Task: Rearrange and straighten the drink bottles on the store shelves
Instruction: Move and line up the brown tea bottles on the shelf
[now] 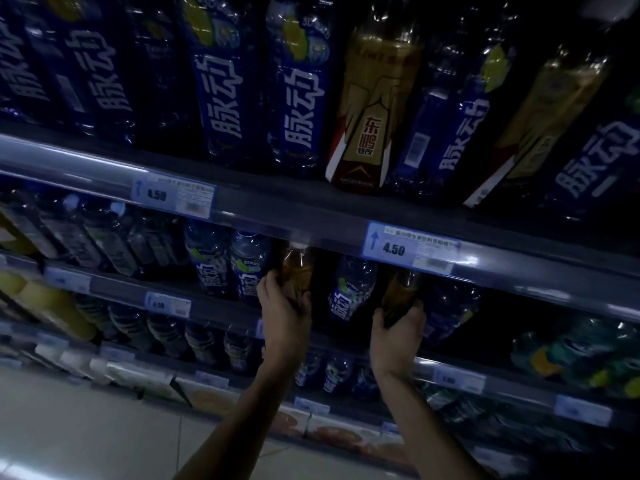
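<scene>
**Step in hand: pulling stray bottles.** The left hand (284, 306) was curled round one amber bottle (298, 268) and the right hand (398, 327) round a second amber bottle (400, 291), both on the shelf (117, 289). A blue bottle (349, 289) stood between the hands. Judged next: drawing both out under the price rail (311, 220) above the hands without tipping the blue bottle.

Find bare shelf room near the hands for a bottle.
One dark patch looks bare: same shelf, between the blue bottle beside the right hand and the green bottles. Top shelf is packed; left of the left hand too.

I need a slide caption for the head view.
Left hand grips the left amber bottle, right hand the right amber bottle.
</scene>
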